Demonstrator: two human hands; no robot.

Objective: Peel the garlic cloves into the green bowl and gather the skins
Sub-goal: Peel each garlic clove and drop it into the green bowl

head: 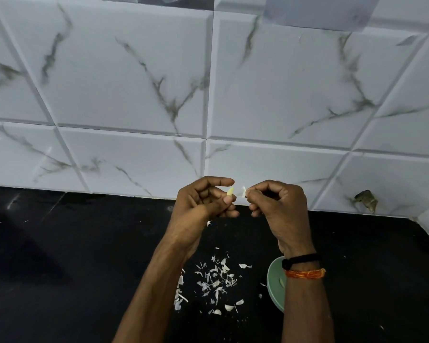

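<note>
Mid-frame, left hand is pinching a bare garlic clove w/ curled fingers while right hand is pinching torn skin — peeling step, prob. nearly done — next: clove into green bowl, lower right.

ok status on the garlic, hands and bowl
Left hand pinches garlic clove; right hand pinches skin. Green bowl under right wrist. Skins scattered on counter.

place: home kitchen | 12 o'clock: marble-look tile wall | 9 o'clock: black counter | 6 o'clock: garlic skins | 5 o'clock: green bowl
</note>
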